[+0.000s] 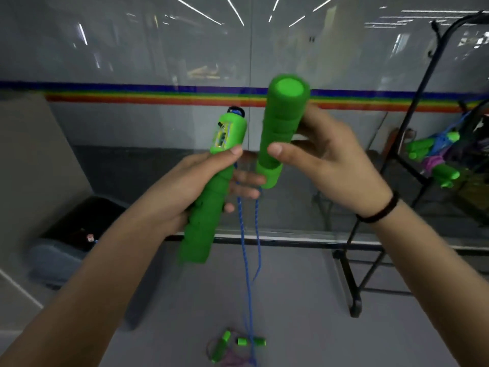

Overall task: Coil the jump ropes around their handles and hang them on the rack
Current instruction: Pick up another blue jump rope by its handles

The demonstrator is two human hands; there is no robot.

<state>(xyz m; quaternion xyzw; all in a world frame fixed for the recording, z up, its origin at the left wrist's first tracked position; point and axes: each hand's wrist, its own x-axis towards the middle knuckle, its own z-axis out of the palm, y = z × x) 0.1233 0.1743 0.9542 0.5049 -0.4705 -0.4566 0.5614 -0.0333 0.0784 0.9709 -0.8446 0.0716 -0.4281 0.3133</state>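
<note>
My left hand [190,192] grips a green foam handle with a small counter window [211,192], held upright and tilted. My right hand [325,165] holds the second green handle [280,128] between thumb and fingers, its flat end toward me. The two handles are side by side, a small gap between them. A blue rope [247,260] hangs in two strands from the handles down to the floor. The black rack [397,144] stands at the right, with coiled green-handled ropes [434,160] hanging on it.
Another jump rope with green handles and a purple cord [232,345] lies on the grey floor below. A dark bin [71,242] sits at the left by a beige wall. A glass wall with a rainbow stripe [158,94] runs across the back.
</note>
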